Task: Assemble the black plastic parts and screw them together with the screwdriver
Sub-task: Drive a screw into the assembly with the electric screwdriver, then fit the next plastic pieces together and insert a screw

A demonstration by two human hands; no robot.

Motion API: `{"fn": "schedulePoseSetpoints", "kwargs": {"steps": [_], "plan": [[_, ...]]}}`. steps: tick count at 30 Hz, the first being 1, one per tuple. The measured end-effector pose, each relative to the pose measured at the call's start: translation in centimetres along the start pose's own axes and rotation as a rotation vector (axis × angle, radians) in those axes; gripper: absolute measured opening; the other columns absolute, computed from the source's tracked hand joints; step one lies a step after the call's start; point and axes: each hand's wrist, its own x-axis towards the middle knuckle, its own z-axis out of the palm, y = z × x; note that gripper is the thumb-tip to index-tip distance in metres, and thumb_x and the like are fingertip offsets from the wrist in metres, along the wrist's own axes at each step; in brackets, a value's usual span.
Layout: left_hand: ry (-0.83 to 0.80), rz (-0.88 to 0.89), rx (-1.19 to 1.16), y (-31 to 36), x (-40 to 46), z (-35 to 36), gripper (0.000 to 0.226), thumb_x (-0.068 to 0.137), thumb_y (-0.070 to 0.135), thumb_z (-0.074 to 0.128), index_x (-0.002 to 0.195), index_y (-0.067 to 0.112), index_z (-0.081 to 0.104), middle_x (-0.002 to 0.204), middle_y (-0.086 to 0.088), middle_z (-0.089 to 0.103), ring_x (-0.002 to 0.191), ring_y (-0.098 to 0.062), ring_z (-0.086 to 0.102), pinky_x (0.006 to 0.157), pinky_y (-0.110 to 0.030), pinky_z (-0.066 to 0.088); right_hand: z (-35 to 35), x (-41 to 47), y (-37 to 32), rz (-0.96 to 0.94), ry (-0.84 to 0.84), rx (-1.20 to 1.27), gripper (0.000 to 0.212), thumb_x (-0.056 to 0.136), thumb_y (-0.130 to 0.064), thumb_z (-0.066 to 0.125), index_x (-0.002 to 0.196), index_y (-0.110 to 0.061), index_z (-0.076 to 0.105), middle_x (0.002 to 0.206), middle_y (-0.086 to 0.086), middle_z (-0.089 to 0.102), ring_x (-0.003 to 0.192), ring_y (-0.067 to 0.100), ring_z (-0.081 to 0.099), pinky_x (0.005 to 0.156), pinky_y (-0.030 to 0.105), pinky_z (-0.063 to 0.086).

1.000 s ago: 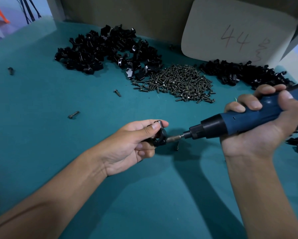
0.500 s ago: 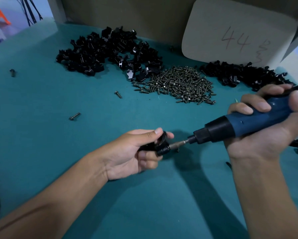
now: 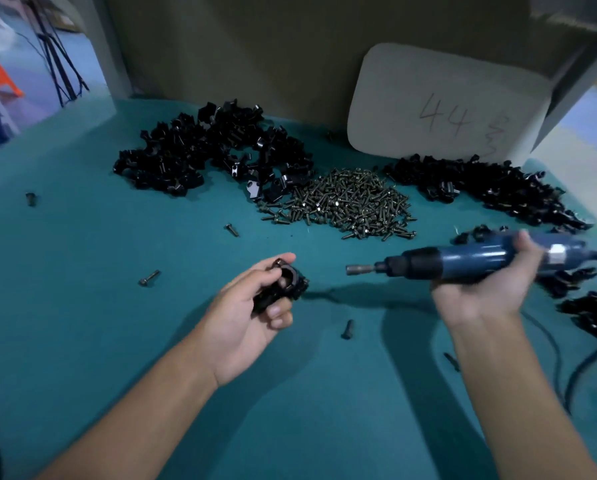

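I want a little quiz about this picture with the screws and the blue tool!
1. True or false: the screwdriver tip touches the black part.
2. Which hand holds the black part?
3. The screw pile lies: A) between two heaps of black parts, B) in a box, C) in a hand.

Key: 1. False, there is a gap between them. 2. The left hand; the right hand grips the screwdriver. 3. A.

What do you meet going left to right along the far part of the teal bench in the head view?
Lone dark screw → large heap of black plastic parts → pile of brassy metal screws → second heap of black plastic parts.
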Motion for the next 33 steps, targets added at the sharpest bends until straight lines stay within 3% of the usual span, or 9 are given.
{"fn": "schedulePoseSetpoints", "kwargs": {"steps": [3, 6, 12, 15, 20, 23, 25, 28, 33], "plan": [[0.052, 0.124, 0.067, -0.2, 0.0, 0.1, 0.035, 0.082, 0.015, 0.057, 0.114, 0.010, 0.068, 0.079, -0.002, 0.052, 0.056, -0.014, 0.039, 0.052, -0.025, 0.033, -1.1, -2.1, 2.6, 0.093, 0.100, -0.275, 0.033, 0.086, -0.042, 0.073, 0.110, -0.022, 0.061, 0.102, -0.005, 0.066, 0.095, 0.013, 0.064, 0.095, 0.034, 0.054], [0.041, 0.149, 0.129, 0.0, -0.4, 0.2, 0.040, 0.083, 0.017, 0.057, 0.122, 0.010, 0.067, 0.082, -0.004, 0.055, 0.061, -0.016, 0.045, 0.056, -0.028, 0.037, -1.5, -0.9, 3.3, 0.067, 0.130, -0.408, 0.037, 0.087, -0.044, 0.072, 0.113, -0.022, 0.057, 0.104, -0.004, 0.066, 0.090, 0.014, 0.065, 0.081, 0.034, 0.055], [0.066, 0.180, 0.256, 0.5, -1.3, 1.0, 0.030, 0.097, 0.010, 0.053, 0.124, 0.008, 0.065, 0.087, -0.004, 0.064, 0.070, -0.019, 0.057, 0.063, -0.029, 0.042, -1.6, -1.0, 2.3, 0.181, 0.008, -0.924, 0.031, 0.088, -0.040, 0.076, 0.100, -0.018, 0.059, 0.098, 0.007, 0.067, 0.079, 0.020, 0.060, 0.060, 0.032, 0.052], [0.055, 0.198, 0.302, 0.8, -1.8, 1.1, 0.031, 0.096, 0.014, 0.057, 0.126, 0.012, 0.065, 0.095, -0.001, 0.073, 0.080, -0.019, 0.065, 0.069, -0.028, 0.049, -2.5, -0.7, 0.9, 0.288, -0.066, -1.070, 0.043, 0.086, -0.047, 0.076, 0.109, -0.013, 0.061, 0.099, 0.011, 0.076, 0.072, 0.022, 0.068, 0.054, 0.031, 0.053], [0.019, 0.215, 0.324, 0.9, -2.3, 1.2, 0.040, 0.082, 0.017, 0.078, 0.119, 0.013, 0.065, 0.117, -0.012, 0.072, 0.091, -0.032, 0.073, 0.076, -0.031, 0.059, -2.7, -0.1, -1.5, 0.389, -0.105, -1.580, 0.075, 0.085, -0.076, 0.055, 0.103, -0.004, 0.068, 0.064, 0.004, 0.071, 0.044, 0.013, 0.052, 0.047, 0.021, 0.037], [-0.011, 0.263, 0.454, 0.5, -2.1, 0.7, 0.046, 0.063, 0.029, 0.096, 0.101, 0.020, 0.071, 0.111, -0.009, 0.071, 0.086, -0.037, 0.072, 0.078, -0.045, 0.061, -2.1, -0.9, -2.1, 0.208, -0.281, -1.858, 0.066, 0.097, -0.063, 0.051, 0.087, 0.000, 0.070, 0.057, 0.005, 0.065, 0.040, 0.012, 0.045, 0.043, 0.024, 0.033], [-0.049, 0.335, 0.578, 0.1, -2.2, 0.9, 0.046, 0.055, 0.037, 0.099, 0.091, 0.025, 0.072, 0.109, -0.005, 0.071, 0.085, -0.032, 0.068, 0.079, -0.050, 0.058, -1.5, -4.1, -1.4, 0.017, -0.500, -1.803, 0.045, 0.096, -0.054, 0.057, 0.086, -0.012, 0.070, 0.067, 0.004, 0.072, 0.045, 0.009, 0.056, 0.045, 0.020, 0.043], [-0.123, 0.499, 0.719, -0.7, -2.6, 1.4, 0.048, 0.053, 0.046, 0.098, 0.086, 0.025, 0.072, 0.104, 0.000, 0.072, 0.091, -0.018, 0.067, 0.078, -0.034, 0.051, -0.9, -13.1, 0.1, 0.328, -0.775, -1.362, 0.035, 0.080, -0.073, 0.066, 0.097, -0.042, 0.066, 0.094, -0.007, 0.076, 0.084, 0.012, 0.073, 0.068, 0.023, 0.058], [-0.404, 0.672, 1.038, -2.9, -4.3, 2.3, 0.039, 0.068, 0.045, 0.090, 0.099, 0.031, 0.071, 0.113, 0.008, 0.070, 0.106, -0.017, 0.069, 0.078, -0.032, 0.058, -5.1, -17.9, 0.0, 0.485, -0.642, -1.099, 0.027, 0.096, -0.027, 0.068, 0.119, -0.019, 0.057, 0.088, 0.001, 0.063, 0.075, 0.011, 0.063, 0.079, 0.040, 0.059]]}}
